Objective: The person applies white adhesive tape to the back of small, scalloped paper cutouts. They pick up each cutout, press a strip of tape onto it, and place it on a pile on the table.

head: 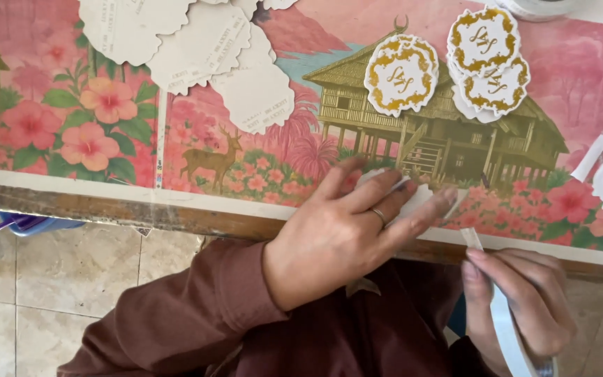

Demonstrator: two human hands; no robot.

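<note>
Hands pressing a white cut-out at the table edge, tape strip in the other.

At five o'clock the right hand (521, 307) pinched a white tape strip (504, 328) between thumb and fingers; just above, the left hand (347, 230) lay flat, fingers spread, on a white card (417, 197). Farther, at one o'clock, three scalloped white labels with gold emblems (400, 74) overlapped on the pink floral tablecloth (92, 132); at eleven o'clock blank scalloped backs (176, 35) lay heaped.

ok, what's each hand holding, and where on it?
Right hand pinches a white strip near its top end, thumb against fingers. Left hand grips nothing: it presses a white scalloped card flat on the table.
</note>
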